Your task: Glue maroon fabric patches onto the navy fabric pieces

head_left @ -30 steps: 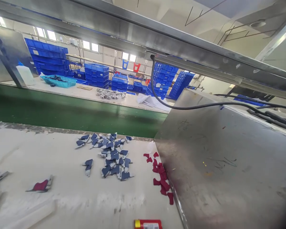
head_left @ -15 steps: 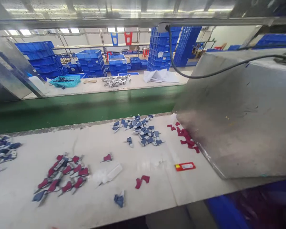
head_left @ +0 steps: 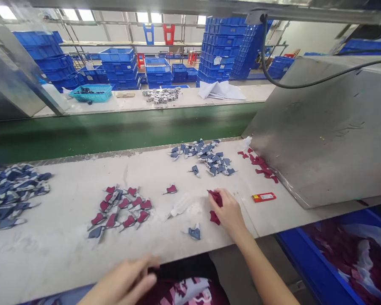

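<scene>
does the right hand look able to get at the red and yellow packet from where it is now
Probably yes: the packet lies just beyond the right hand, on its right, with only bare worktop between. The hand seems to hold a maroon piece, though, which may need setting down first.

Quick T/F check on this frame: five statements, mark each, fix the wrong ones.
1. The right hand has its fingers on a dark red piece. True.
2. The left hand is touching the red-topped parts. False: it is near the front edge of the worktable, apart from them.
3. A red packet lies to the right of the right hand. True.
4. The turquoise basket stands on the worktable. False: it is on the far counter.
5. A single blue part lies left of the right hand. True.
</scene>
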`<state>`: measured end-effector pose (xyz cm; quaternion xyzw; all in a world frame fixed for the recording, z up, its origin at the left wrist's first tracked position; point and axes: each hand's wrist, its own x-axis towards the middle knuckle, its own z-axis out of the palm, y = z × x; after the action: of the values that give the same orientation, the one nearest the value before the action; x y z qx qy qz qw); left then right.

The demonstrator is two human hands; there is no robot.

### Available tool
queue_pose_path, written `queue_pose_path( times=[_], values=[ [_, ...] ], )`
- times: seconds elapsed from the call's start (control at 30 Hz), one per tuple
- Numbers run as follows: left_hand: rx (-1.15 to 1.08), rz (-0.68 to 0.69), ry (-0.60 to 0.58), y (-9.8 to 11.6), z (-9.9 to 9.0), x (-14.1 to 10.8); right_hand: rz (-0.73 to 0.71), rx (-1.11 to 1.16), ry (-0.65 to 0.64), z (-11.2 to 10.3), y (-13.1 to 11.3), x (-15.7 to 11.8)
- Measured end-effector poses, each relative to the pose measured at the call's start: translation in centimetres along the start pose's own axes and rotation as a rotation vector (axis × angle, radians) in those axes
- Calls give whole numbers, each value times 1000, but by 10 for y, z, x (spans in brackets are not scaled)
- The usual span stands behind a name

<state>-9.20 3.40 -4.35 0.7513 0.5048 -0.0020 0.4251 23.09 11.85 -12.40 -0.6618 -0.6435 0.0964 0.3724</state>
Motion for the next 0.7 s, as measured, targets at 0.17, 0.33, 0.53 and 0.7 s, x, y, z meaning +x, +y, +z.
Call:
queue_pose_path(
  times=[0.17, 0.33, 0.53, 0.7],
  values=[
    [318, 217, 412, 17, 6, 55, -210, -227, -14, 12, 4, -1],
    [339, 410, 471, 37, 65, 87, -252, -225, -48, 12, 1, 3],
    [379, 488, 506, 40, 86, 107, -342, -269, -175, -21, 17, -10],
    [271, 564, 571, 17, 74, 87, -409, -422, -263, -33, 46, -36]
  ],
)
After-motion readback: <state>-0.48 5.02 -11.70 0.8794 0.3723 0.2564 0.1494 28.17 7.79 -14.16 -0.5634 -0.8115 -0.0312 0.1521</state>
